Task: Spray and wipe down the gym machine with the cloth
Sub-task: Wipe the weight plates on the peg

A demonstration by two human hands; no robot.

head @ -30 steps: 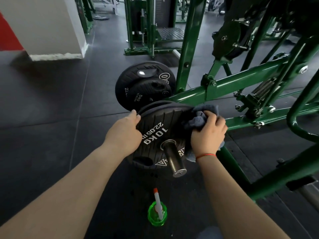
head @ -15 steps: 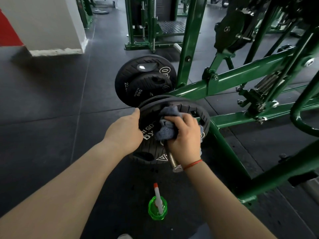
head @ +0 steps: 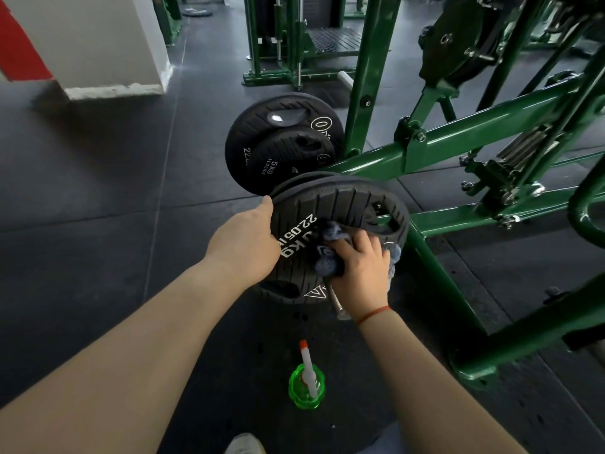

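A black 10 kg weight plate (head: pixel 340 204) sits on a steel peg of the green gym machine (head: pixel 465 139). My left hand (head: pixel 247 242) grips the plate's left rim. My right hand (head: pixel 361 275) presses a grey-blue cloth (head: pixel 329 249) against the plate's face near the centre, covering the peg's base. A green spray bottle (head: pixel 306 385) with a white nozzle and orange tip stands on the floor below the plate, between my forearms.
Two more black plates (head: pixel 284 142) hang on a farther peg behind. Green frame bars (head: pixel 435 267) run right and down beside my right arm. A white pillar base (head: pixel 108 50) stands at far left. My shoe (head: pixel 245 444) shows at the bottom.
My right hand with the cloth has moved from the plate's right edge leftward onto its centre face. My left hand has kept its hold on the left rim.
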